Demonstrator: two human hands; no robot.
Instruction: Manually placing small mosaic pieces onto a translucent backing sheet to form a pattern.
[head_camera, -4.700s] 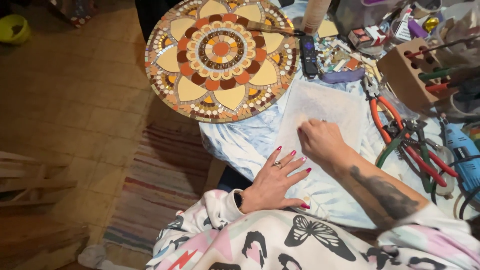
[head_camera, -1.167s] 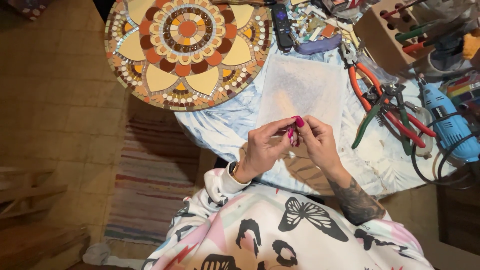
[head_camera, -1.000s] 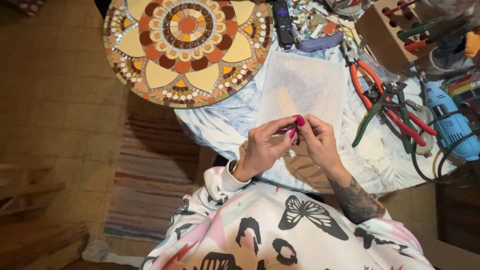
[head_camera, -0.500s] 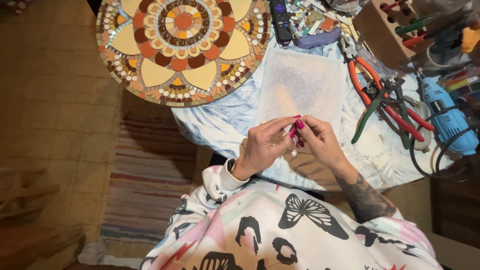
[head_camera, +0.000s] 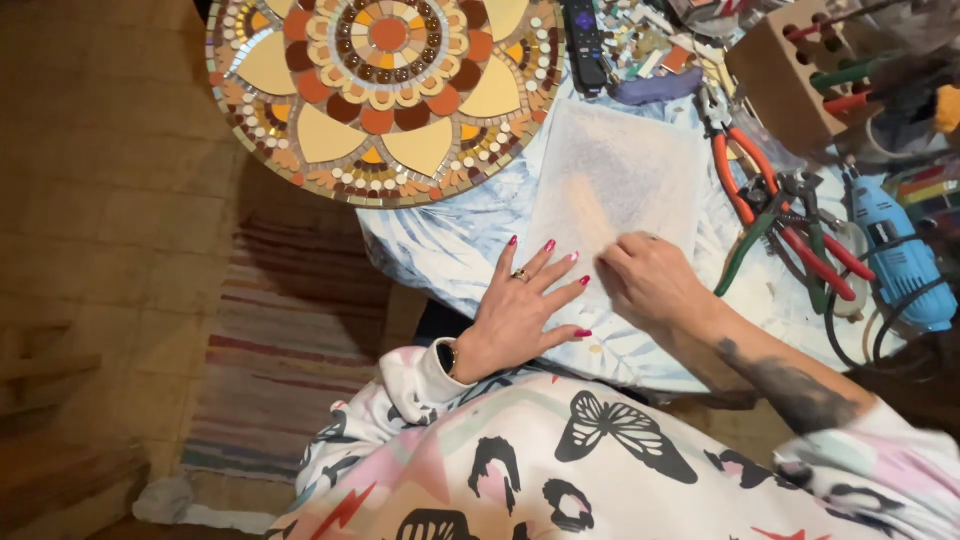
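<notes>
Head view: left hand (head_camera: 520, 305) flat, fingers spread, right hand (head_camera: 650, 280) curled, both on white sheet (head_camera: 620, 175) at surface's near edge.

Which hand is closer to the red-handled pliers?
Right. The right hand rests on the white sheet, just beside the red-handled pliers; the left hand lies flat, farther away.
</notes>
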